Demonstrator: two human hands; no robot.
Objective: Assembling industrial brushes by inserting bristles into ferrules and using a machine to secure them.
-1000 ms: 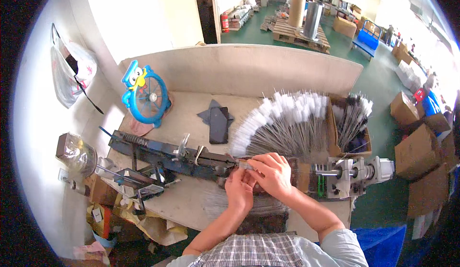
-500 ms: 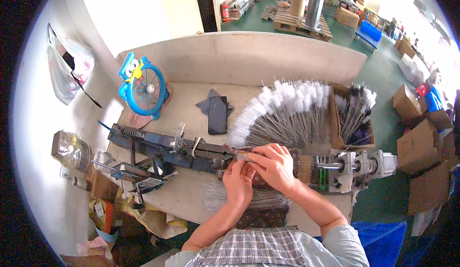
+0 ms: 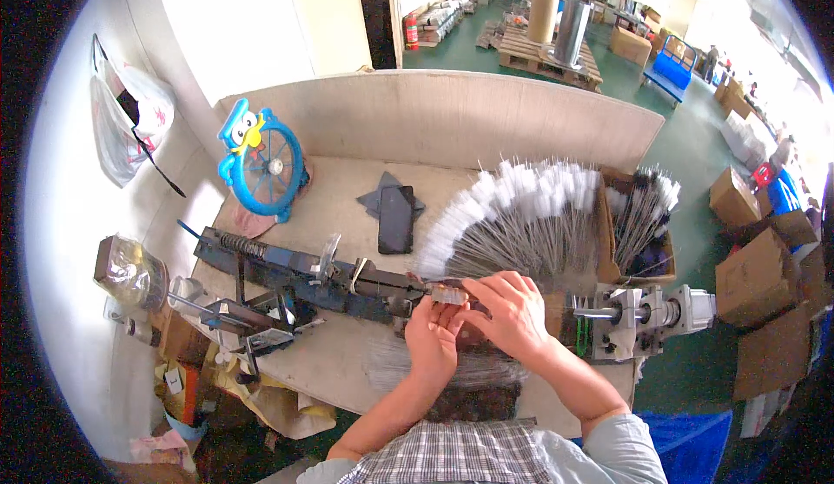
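Between my hands is a small whitish, ribbed piece that looks like a tuft of bristles. My left hand is closed, pinching it from below with thumb and fingertips. My right hand is bent over its right end, index fingertip against it and thumb lower, near the left fingers. Both hands are at the right end of a long dark metal bench fixture. Under and in front of them lies a bundle of thin wires, partly hidden by my forearms.
Behind my hands, wire-handled brushes with white heads fan out beside a cardboard box of more brushes. A motor-driven shaft unit stands at the right. A phone and a blue cartoon-shaped fan are farther left.
My right fingers have drawn back slightly to the right and lower, exposing more of the whitish piece. My left hand stays nearly in place. The whole view has shifted a little.
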